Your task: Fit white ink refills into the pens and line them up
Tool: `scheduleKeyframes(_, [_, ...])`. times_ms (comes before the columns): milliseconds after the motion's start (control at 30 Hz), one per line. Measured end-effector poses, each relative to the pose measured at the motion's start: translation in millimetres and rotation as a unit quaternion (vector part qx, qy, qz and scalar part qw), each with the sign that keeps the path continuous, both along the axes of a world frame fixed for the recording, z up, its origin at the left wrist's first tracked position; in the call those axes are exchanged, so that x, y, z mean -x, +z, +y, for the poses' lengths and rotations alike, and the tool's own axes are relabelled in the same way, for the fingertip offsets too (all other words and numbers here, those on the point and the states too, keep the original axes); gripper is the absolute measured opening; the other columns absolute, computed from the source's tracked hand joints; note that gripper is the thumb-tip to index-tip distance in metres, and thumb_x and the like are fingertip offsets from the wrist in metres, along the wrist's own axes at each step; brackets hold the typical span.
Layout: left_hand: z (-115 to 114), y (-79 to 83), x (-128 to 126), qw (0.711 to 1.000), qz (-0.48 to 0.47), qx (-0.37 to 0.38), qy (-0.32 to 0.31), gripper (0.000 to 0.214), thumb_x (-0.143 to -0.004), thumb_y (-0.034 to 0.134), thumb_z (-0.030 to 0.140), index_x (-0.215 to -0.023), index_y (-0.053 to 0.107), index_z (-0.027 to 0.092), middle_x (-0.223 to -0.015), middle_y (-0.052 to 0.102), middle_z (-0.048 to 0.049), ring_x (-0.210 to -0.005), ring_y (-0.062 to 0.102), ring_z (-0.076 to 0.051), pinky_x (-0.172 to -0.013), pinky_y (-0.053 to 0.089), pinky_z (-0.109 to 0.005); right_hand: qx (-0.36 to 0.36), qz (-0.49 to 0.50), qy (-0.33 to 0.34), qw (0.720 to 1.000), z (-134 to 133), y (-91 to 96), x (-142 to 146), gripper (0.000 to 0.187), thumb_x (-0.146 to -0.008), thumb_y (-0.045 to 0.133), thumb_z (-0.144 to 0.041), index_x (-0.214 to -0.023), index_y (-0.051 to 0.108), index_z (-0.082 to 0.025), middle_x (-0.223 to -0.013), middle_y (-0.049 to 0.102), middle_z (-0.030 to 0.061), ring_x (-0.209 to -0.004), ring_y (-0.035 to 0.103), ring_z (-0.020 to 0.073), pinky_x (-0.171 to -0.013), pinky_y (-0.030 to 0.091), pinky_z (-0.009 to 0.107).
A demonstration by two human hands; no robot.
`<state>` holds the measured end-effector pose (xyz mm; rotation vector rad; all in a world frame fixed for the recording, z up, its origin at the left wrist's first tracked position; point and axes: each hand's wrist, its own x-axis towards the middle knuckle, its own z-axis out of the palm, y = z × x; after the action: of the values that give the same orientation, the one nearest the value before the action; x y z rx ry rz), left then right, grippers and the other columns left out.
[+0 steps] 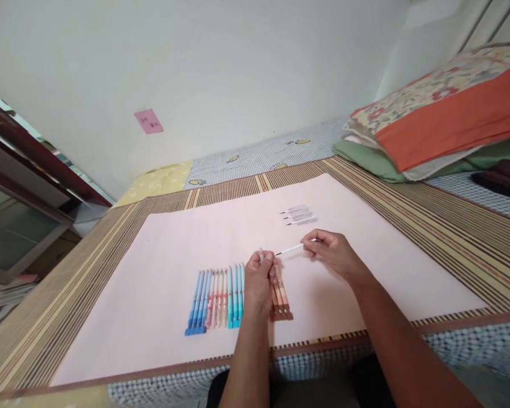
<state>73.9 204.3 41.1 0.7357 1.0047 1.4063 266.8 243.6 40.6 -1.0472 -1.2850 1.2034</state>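
Observation:
My right hand is closed in a pinch on the end of a white pen refill. The refill's dark tip points left and reaches close to the fingers of my left hand. Those fingers are closed on a slim whitish translucent piece, mostly hidden by the fingers. Several refills with dark tips lie side by side beyond my right hand. Below my left hand is a row of pens: blue pens, pink patterned pens, turquoise pens and brown pens. My left hand and forearm hide part of the row.
A large pale pink sheet covers the striped mat. Folded orange, floral and green fabrics are piled at the right rear. A pink note sticks to the wall, and a cabinet stands at the left.

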Motion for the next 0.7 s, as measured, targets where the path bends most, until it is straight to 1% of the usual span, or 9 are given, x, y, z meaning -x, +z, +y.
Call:
scheduleKeyframes(100, [-0.1, -2.6, 1.3, 0.992, 0.122, -0.017, 0.026, 0.032, -0.077, 0.076, 0.043, -0.077, 0.059, 0.016, -0.064, 0.052, 0.0039, -0.050, 0.034, -0.005, -0.047, 0.023, -0.019, -0.005, -0.022, 0.016, 1.000, 1.7, -4.7, -1.6, 0.028, -0.075, 0.079, -0.046, -0.082, 0.073, -0.019, -0.064, 0.063, 0.0001, -0.059, 0.055, 0.0138, -0.055, 0.043, 0.028])
scheduleKeyframes(167, [-0.1, -3.7, 1.6, 0.986, 0.163, -0.026, 0.019, 0.029, -0.080, 0.072, 0.042, -0.079, 0.060, 0.016, -0.066, 0.054, 0.0037, -0.051, 0.035, -0.006, -0.048, 0.025, -0.019, -0.001, -0.033, 0.034, 0.999, 2.9, -9.4, -2.5, 0.027, -0.077, 0.078, -0.044, -0.086, 0.074, -0.019, -0.067, 0.066, 0.0011, -0.060, 0.057, 0.0139, -0.055, 0.045, 0.028])
scheduleKeyframes(267, [0.1, -4.7, 1.1, 0.987, 0.156, -0.020, 0.013, 0.027, -0.082, 0.069, 0.042, -0.083, 0.059, 0.017, -0.067, 0.055, 0.0039, -0.050, 0.034, -0.006, -0.047, 0.024, -0.020, 0.021, -0.043, 0.077, 0.996, 3.4, -16.1, -2.6, 0.028, -0.081, 0.074, -0.044, -0.092, 0.074, -0.018, -0.076, 0.072, 0.0040, -0.061, 0.060, 0.0137, -0.056, 0.048, 0.028])
scheduleKeyframes(400, [1.0, -5.8, 0.7, 0.991, 0.130, -0.016, 0.025, 0.030, -0.082, 0.070, 0.044, -0.081, 0.055, 0.018, -0.061, 0.050, 0.0063, -0.048, 0.034, -0.006, -0.046, 0.024, -0.019, 0.058, -0.044, 0.173, 0.982, 0.9, -19.9, 2.0, 0.028, -0.083, 0.071, -0.043, -0.095, 0.073, -0.018, -0.084, 0.076, 0.0061, -0.064, 0.065, 0.0148, -0.062, 0.054, 0.031])
scheduleKeyframes(467, [1.3, -5.6, 1.0, 0.991, 0.130, -0.025, 0.030, 0.032, -0.083, 0.070, 0.045, -0.079, 0.054, 0.018, -0.058, 0.047, 0.0071, -0.048, 0.034, -0.006, -0.047, 0.025, -0.019, 0.070, -0.045, 0.207, 0.975, -0.8, -19.8, 5.7, 0.027, -0.084, 0.069, -0.042, -0.094, 0.071, -0.018, -0.087, 0.076, 0.0066, -0.067, 0.068, 0.0155, -0.065, 0.055, 0.032])
scheduleKeyframes(567, [0.8, -2.9, 1.7, 0.991, 0.124, -0.034, 0.041, 0.032, -0.084, 0.069, 0.046, -0.080, 0.056, 0.017, -0.062, 0.052, 0.0054, -0.049, 0.033, -0.006, -0.047, 0.024, -0.019, 0.074, -0.043, 0.223, 0.971, -2.0, -18.9, 10.6, 0.027, -0.086, 0.068, -0.044, -0.092, 0.068, -0.017, -0.088, 0.076, 0.0064, -0.070, 0.069, 0.0158, -0.066, 0.054, 0.031])
scheduleKeyframes(633, [0.0, 0.1, 2.0, 0.991, 0.121, -0.035, 0.052, 0.032, -0.086, 0.067, 0.048, -0.087, 0.061, 0.016, -0.069, 0.059, 0.0024, -0.049, 0.033, -0.006, -0.046, 0.023, -0.019, 0.077, -0.041, 0.225, 0.970, -2.0, -18.2, 12.7, 0.029, -0.086, 0.068, -0.046, -0.091, 0.066, -0.017, -0.086, 0.075, 0.0056, -0.071, 0.070, 0.0159, -0.066, 0.054, 0.030])
scheduleKeyframes(700, [-0.9, 3.1, 2.0, 0.990, 0.119, -0.039, 0.065, 0.036, -0.089, 0.063, 0.050, -0.094, 0.065, 0.015, -0.075, 0.062, -0.0002, -0.050, 0.034, -0.006, -0.046, 0.024, -0.020, 0.078, -0.040, 0.225, 0.970, -1.8, -17.6, 13.9, 0.031, -0.085, 0.068, -0.048, -0.090, 0.065, -0.018, -0.085, 0.074, 0.0047, -0.071, 0.071, 0.0162, -0.065, 0.053, 0.030])
